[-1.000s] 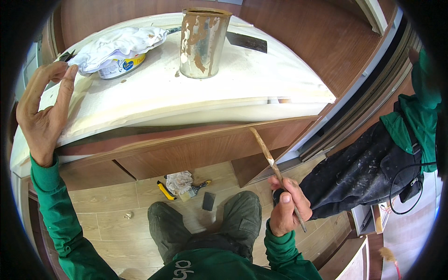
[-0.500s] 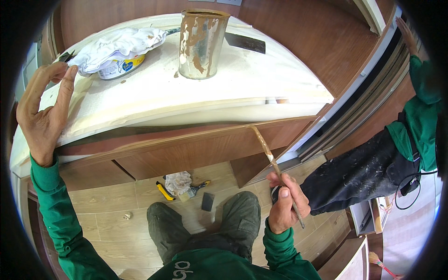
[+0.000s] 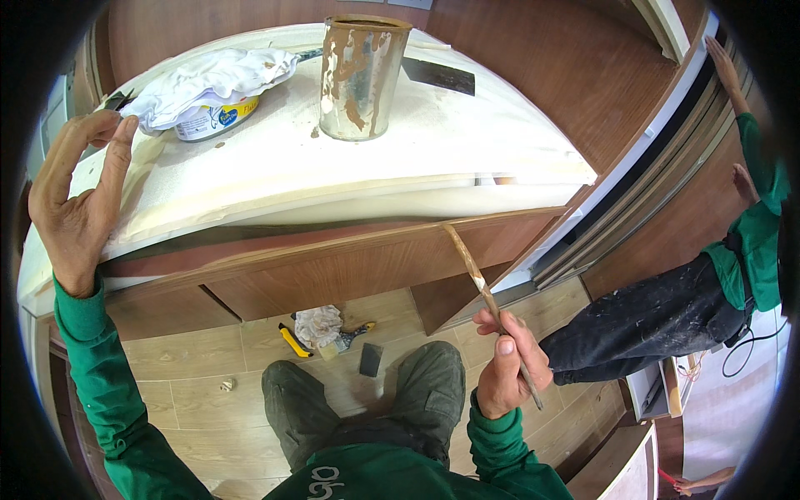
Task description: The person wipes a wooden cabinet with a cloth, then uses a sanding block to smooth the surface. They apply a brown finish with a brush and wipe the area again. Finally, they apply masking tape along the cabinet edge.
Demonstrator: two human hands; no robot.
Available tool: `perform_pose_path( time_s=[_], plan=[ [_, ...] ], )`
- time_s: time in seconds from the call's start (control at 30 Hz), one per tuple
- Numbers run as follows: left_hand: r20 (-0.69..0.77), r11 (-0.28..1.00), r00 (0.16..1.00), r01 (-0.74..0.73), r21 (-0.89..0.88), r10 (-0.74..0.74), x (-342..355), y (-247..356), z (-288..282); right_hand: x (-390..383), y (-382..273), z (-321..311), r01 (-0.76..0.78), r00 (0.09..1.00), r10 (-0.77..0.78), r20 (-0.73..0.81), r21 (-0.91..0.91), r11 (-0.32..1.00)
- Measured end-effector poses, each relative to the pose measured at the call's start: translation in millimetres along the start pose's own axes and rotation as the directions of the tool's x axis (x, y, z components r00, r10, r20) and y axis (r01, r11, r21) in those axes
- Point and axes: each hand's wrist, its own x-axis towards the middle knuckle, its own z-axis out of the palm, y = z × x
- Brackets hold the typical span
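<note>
Gripping paintbrush (image 3: 487, 300), right hand (image 3: 508, 367)

I see a home under renovation: a paint-smeared tin (image 3: 360, 77) on a covered wooden counter (image 3: 350, 258), tools on the floor (image 3: 183, 375).

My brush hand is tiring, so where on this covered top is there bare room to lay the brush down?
The widest bare patch of the white covering lies right of the stained tin, below the dark flat tool. A narrower strip runs along the front edge between the left hand and the tin. The back-left corner is crowded by the tub and crumpled cloth.
</note>
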Motion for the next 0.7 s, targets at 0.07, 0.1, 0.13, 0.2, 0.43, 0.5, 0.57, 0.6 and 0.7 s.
perform_pose_path(
  time_s=[0.07,0.1,0.13,0.2,0.43,0.5,0.57,0.6,0.7],
  plan=[
    [-0.003,1.000,1.000,-0.001,-0.003,0.001,0,0,1,0,1,0,-0.004,1.000,0.004,-0.005,-0.016,1.000],
    [-0.005,1.000,1.000,0.000,-0.010,0.000,0,2,2,-1,2,0,-0.008,1.000,0.008,-0.012,-0.016,1.000],
    [-0.007,1.000,1.000,0.000,-0.014,0.000,1,3,3,-1,2,0,-0.013,1.000,0.013,-0.018,-0.015,1.000],
    [-0.008,1.000,1.000,0.006,-0.011,-0.007,0,3,2,-1,2,0,-0.017,1.000,0.017,-0.024,0.004,1.000],
    [-0.020,1.000,1.000,-0.005,-0.022,0.005,0,4,5,0,3,-2,-0.016,0.999,0.016,-0.039,-0.004,1.000],
    [-0.011,1.000,1.000,-0.001,-0.014,0.001,1,4,0,1,3,-2,-0.024,0.999,0.024,-0.043,0.011,1.000],
    [-0.009,1.000,1.000,0.004,-0.014,-0.004,1,4,1,1,3,-3,-0.029,0.998,0.029,-0.048,0.008,1.000],
    [-0.008,1.000,1.000,0.005,-0.011,-0.005,0,3,2,0,4,-4,-0.032,0.998,0.033,-0.051,0.006,0.999],
    [-0.012,1.000,1.000,-0.003,-0.003,0.003,0,2,0,0,5,-5,-0.042,0.997,0.043,-0.063,0.014,0.999]
  ],
)
